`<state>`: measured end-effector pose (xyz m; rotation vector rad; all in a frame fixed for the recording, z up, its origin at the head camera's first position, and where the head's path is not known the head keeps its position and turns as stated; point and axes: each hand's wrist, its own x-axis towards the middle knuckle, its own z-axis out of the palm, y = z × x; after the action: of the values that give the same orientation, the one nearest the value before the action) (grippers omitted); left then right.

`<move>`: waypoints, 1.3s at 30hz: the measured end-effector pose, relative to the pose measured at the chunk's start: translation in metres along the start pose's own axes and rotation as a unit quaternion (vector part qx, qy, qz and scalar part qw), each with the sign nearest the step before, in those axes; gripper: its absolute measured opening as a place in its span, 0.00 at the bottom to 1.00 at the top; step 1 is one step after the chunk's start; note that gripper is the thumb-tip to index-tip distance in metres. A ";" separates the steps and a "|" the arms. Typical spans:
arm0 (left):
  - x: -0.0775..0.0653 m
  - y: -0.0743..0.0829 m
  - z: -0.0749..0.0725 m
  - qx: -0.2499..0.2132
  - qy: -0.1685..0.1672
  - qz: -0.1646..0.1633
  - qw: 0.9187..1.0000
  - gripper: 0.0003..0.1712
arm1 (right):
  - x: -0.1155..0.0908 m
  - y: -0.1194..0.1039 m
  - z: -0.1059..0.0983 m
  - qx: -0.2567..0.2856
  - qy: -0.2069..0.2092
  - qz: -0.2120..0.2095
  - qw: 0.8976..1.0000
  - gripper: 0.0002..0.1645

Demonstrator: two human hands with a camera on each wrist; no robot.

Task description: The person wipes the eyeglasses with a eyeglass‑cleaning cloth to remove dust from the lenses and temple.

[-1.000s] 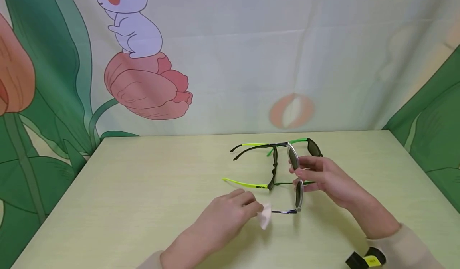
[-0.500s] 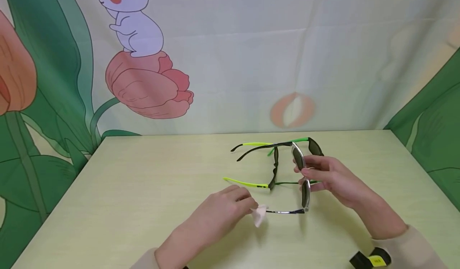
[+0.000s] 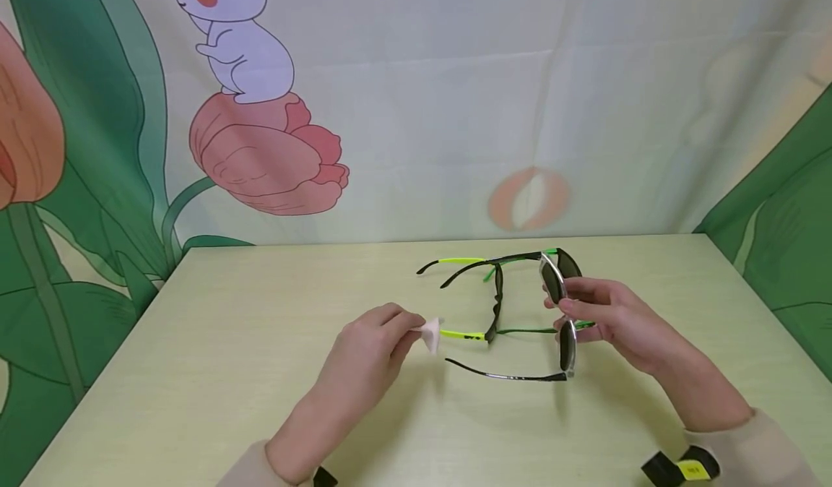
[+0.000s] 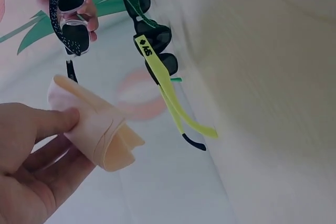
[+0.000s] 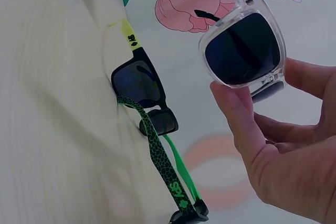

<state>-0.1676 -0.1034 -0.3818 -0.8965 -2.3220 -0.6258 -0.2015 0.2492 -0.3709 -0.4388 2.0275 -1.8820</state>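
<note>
My right hand (image 3: 617, 321) grips clear-framed sunglasses (image 3: 568, 346) near the bridge, holding them above the table. Their dark temples stretch unfolded toward the left; in the right wrist view one dark lens (image 5: 244, 51) faces the camera. A pale pink cleaning cloth (image 4: 94, 124) is pinched between thumb and fingers of my left hand (image 3: 370, 350), just left of the temple tips and apart from them. Behind, black sunglasses with yellow temples (image 3: 464, 336) stand on the table. Another pair, with green temples (image 5: 163, 166), stands to their right, partly hidden by my right hand.
The pale wooden table (image 3: 195, 400) ends at the back against a printed curtain (image 3: 416, 111). A black and yellow device (image 3: 692, 467) sits at my right sleeve, at the bottom edge of the head view.
My right hand has shifted right with the clear-framed sunglasses. My left hand has moved left and up with the cloth, off the near temple, whose tip now shows.
</note>
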 end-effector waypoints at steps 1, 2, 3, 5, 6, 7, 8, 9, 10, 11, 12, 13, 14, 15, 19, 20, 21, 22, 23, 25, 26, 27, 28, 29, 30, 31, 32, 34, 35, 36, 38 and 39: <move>0.001 -0.001 0.000 0.000 0.008 -0.006 1.000 0.11 | 0.000 0.000 0.000 -0.001 -0.003 0.001 1.000 0.28; 0.001 -0.002 0.000 -0.001 0.016 -0.013 1.000 0.10 | -0.001 0.000 0.000 -0.003 -0.006 0.002 1.000 0.29; 0.002 -0.002 0.001 -0.002 0.023 -0.018 1.000 0.10 | -0.001 0.000 -0.001 -0.007 -0.009 0.002 1.000 0.29; 0.003 -0.003 0.001 -0.003 0.033 -0.030 0.999 0.10 | -0.003 0.000 -0.001 -0.015 -0.017 0.003 1.000 0.30; 0.004 -0.003 0.001 -0.004 0.037 -0.036 0.999 0.10 | -0.003 0.000 -0.001 -0.019 -0.022 0.002 1.000 0.30; 0.005 -0.003 0.001 -0.005 0.039 -0.041 0.998 0.10 | -0.003 0.000 -0.001 -0.022 -0.027 0.001 0.999 0.30; 0.005 -0.003 0.001 -0.005 0.040 -0.047 0.998 0.10 | -0.004 0.000 -0.001 -0.024 -0.032 -0.002 0.999 0.30; 0.006 -0.003 0.001 -0.006 0.040 -0.053 0.998 0.09 | -0.004 0.000 -0.001 -0.026 -0.036 -0.004 0.999 0.30; 0.006 -0.003 0.001 -0.006 0.041 -0.059 0.997 0.09 | -0.004 0.000 -0.001 -0.026 -0.040 -0.006 0.999 0.30; 0.006 -0.002 0.001 -0.005 0.041 -0.064 0.997 0.09 | -0.004 0.000 0.000 -0.026 -0.044 -0.007 0.999 0.29; 0.007 -0.002 0.001 -0.007 0.041 -0.067 0.997 0.09 | -0.004 0.000 0.000 -0.024 -0.046 -0.008 0.999 0.29; 0.007 -0.002 0.002 -0.007 0.042 -0.071 0.997 0.09 | -0.004 0.000 0.001 -0.023 -0.048 -0.008 0.999 0.29; 0.007 -0.001 0.002 -0.008 0.041 -0.072 0.996 0.09 | -0.004 -0.001 0.002 -0.022 -0.049 -0.006 0.999 0.29; 0.008 -0.001 0.003 -0.011 0.041 -0.073 0.996 0.09 | -0.005 -0.001 0.003 -0.021 -0.049 -0.005 0.999 0.29; 0.009 0.001 0.005 -0.022 0.042 -0.065 0.997 0.09 | -0.004 -0.001 0.009 -0.025 -0.053 0.001 0.998 0.30; 0.010 0.001 0.006 -0.025 0.042 -0.061 0.997 0.09 | -0.004 -0.001 0.011 -0.029 -0.053 0.001 0.998 0.30; 0.010 0.002 0.006 -0.027 0.043 -0.057 0.997 0.09 | -0.004 -0.001 0.012 -0.033 -0.052 0.000 0.998 0.30; 0.010 0.002 0.006 -0.028 0.044 -0.054 0.997 0.09 | -0.003 -0.001 0.014 -0.037 -0.052 -0.001 0.998 0.30; 0.010 0.002 0.007 -0.028 0.045 -0.051 0.997 0.09 | -0.003 -0.001 0.015 -0.042 -0.050 -0.002 0.998 0.30; 0.011 0.003 0.007 -0.027 0.047 -0.047 0.997 0.09 | -0.002 -0.002 0.017 -0.050 -0.047 -0.004 0.998 0.29; 0.011 0.003 0.007 -0.026 0.048 -0.046 0.997 0.09 | -0.002 -0.003 0.018 -0.055 -0.045 -0.005 0.997 0.30; 0.011 0.003 0.007 -0.024 0.049 -0.046 0.997 0.10 | -0.002 -0.003 0.019 -0.059 -0.043 -0.005 0.997 0.30; 0.011 0.003 0.007 -0.023 0.050 -0.045 0.997 0.10 | -0.002 -0.003 0.020 -0.062 -0.041 -0.005 0.997 0.30; 0.012 0.003 0.007 -0.022 0.051 -0.045 0.997 0.10 | -0.002 -0.004 0.021 -0.064 -0.039 -0.004 0.997 0.30; 0.012 0.003 0.006 -0.021 0.051 -0.046 0.997 0.10 | -0.002 -0.004 0.022 -0.066 -0.038 -0.004 0.997 0.31; 0.013 0.004 0.006 -0.021 0.051 -0.046 0.997 0.10 | -0.002 -0.004 0.023 -0.069 -0.036 -0.004 0.997 0.31; 0.013 0.003 0.006 -0.020 0.051 -0.048 0.997 0.10 | -0.002 -0.004 0.024 -0.070 -0.034 -0.003 0.997 0.31; 0.014 0.003 0.006 -0.019 0.050 -0.050 0.997 0.10 | -0.001 -0.004 0.026 -0.071 -0.032 -0.004 0.997 0.31; 0.015 0.003 0.006 -0.019 0.049 -0.052 0.997 0.10 | -0.001 -0.004 0.027 -0.071 -0.032 -0.005 0.997 0.30; 0.015 0.003 0.006 -0.018 0.048 -0.054 0.997 0.10 | -0.001 -0.004 0.029 -0.071 -0.032 -0.006 0.997 0.30; 0.016 0.002 0.007 -0.017 0.048 -0.056 0.997 0.11 | -0.001 -0.003 0.031 -0.068 -0.033 -0.012 0.997 0.30; 0.017 0.002 0.007 -0.017 0.047 -0.057 0.997 0.11 | -0.001 -0.003 0.032 -0.067 -0.035 -0.015 0.997 0.30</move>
<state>-0.1786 -0.0906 -0.3755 -0.7377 -2.2951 -0.7423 -0.1859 0.2207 -0.3697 -0.5637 2.1196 -1.7280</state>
